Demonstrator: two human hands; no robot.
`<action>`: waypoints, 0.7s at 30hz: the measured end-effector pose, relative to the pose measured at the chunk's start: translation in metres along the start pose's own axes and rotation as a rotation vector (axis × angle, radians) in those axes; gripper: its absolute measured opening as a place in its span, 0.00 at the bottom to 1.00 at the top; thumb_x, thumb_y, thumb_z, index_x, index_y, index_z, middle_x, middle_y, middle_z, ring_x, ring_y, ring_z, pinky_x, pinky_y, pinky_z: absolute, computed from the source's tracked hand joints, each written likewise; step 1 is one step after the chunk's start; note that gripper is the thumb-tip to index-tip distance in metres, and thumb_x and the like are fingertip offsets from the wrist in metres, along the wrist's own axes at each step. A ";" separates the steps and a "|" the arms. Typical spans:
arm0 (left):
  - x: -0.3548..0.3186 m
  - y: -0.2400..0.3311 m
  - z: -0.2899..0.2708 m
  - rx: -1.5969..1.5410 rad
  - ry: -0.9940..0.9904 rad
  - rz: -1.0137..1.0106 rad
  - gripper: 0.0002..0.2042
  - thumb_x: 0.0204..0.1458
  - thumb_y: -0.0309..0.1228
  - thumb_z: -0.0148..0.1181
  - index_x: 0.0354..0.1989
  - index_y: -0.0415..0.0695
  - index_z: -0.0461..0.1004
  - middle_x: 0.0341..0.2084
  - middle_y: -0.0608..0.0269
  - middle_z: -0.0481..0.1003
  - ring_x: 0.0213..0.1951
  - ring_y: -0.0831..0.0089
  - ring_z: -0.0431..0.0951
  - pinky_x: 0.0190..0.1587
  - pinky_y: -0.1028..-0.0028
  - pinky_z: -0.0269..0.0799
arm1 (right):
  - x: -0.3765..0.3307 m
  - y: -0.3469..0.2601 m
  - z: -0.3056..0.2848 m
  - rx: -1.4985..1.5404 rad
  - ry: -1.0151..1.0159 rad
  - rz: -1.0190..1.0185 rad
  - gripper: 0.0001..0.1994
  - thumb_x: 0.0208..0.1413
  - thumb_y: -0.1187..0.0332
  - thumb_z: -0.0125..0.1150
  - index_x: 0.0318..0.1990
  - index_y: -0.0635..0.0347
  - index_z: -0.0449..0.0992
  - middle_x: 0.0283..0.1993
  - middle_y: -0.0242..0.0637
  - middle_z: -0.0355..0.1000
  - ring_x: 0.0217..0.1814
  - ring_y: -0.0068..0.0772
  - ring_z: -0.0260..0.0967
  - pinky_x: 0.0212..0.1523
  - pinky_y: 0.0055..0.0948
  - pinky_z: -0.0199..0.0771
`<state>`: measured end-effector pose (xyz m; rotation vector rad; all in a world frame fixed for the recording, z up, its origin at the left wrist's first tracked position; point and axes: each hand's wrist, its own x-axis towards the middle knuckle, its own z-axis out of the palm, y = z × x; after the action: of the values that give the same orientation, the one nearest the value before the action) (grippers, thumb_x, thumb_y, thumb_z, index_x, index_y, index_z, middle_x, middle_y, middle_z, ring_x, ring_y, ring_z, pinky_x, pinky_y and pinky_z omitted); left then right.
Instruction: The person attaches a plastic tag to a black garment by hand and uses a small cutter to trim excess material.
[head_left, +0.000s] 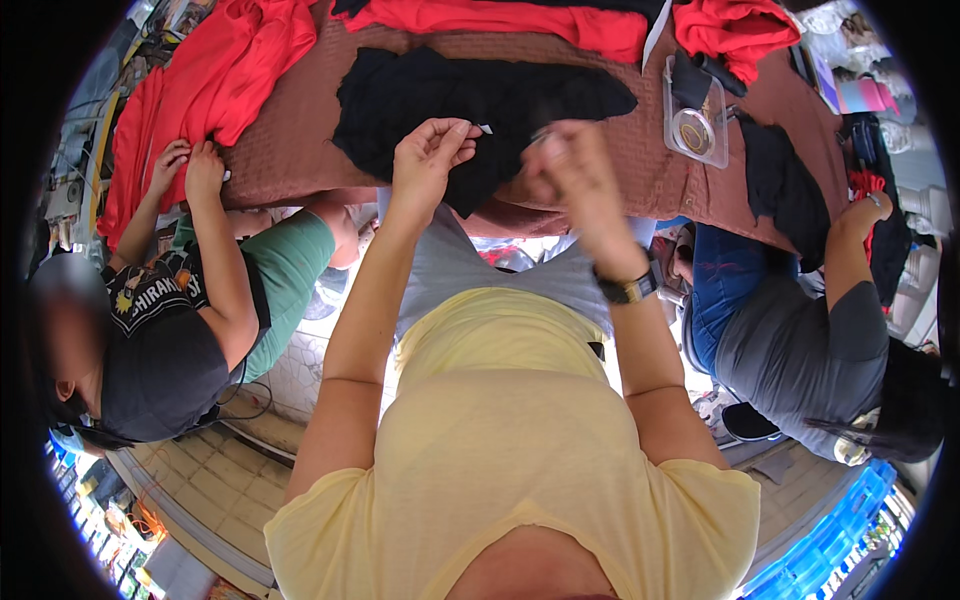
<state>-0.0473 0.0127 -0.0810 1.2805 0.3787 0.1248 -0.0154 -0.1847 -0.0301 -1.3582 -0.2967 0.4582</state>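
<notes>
A piece of black fabric [405, 100] lies bunched on the table in front of me. Over its near part, my left hand [430, 160] is closed in a pinch of thumb and fingers. From that pinch sticks out a small white tag [486, 129]. My right hand [583, 185], with a dark watch on its wrist, is raised to the right of the fabric's near edge. Motion smears its fingers, so whether they hold anything cannot be made out.
A brown patterned cloth [290, 130] covers the table. To the right stands a clear plastic box [712, 148] with a round item inside. Red garments [215, 85] lie at the left and far side. Co-workers sit on both sides, the left one [175, 350] handling red cloth.
</notes>
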 end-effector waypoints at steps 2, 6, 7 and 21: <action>0.001 -0.006 -0.002 0.000 -0.015 0.019 0.10 0.63 0.31 0.57 0.45 0.37 0.76 0.39 0.61 0.80 0.40 0.81 0.78 0.46 0.80 0.75 | -0.013 0.012 0.031 0.263 -0.192 0.169 0.20 0.71 0.49 0.42 0.52 0.57 0.67 0.31 0.28 0.60 0.25 0.15 0.55 0.25 0.16 0.57; -0.004 0.002 0.003 0.081 0.014 0.062 0.09 0.63 0.30 0.57 0.44 0.38 0.77 0.39 0.62 0.81 0.39 0.82 0.77 0.45 0.81 0.73 | -0.008 0.043 0.046 0.096 -0.046 0.244 0.20 0.72 0.51 0.40 0.45 0.59 0.72 0.28 0.27 0.59 0.27 0.16 0.56 0.26 0.18 0.58; -0.006 0.003 0.004 0.088 0.023 0.069 0.08 0.63 0.30 0.57 0.43 0.38 0.77 0.39 0.62 0.81 0.39 0.83 0.77 0.45 0.81 0.73 | -0.005 0.047 0.046 0.020 -0.004 0.241 0.20 0.72 0.52 0.40 0.44 0.60 0.72 0.28 0.27 0.59 0.28 0.17 0.56 0.27 0.19 0.59; -0.009 -0.002 0.001 0.158 0.071 0.223 0.07 0.61 0.28 0.59 0.41 0.36 0.77 0.36 0.62 0.81 0.38 0.80 0.78 0.45 0.79 0.73 | 0.012 0.049 0.041 0.003 0.023 0.207 0.18 0.69 0.55 0.48 0.39 0.61 0.76 0.25 0.22 0.58 0.27 0.14 0.54 0.27 0.20 0.56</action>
<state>-0.0558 0.0084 -0.0807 1.4751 0.3100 0.3357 -0.0310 -0.1367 -0.0711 -1.3962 -0.1365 0.6144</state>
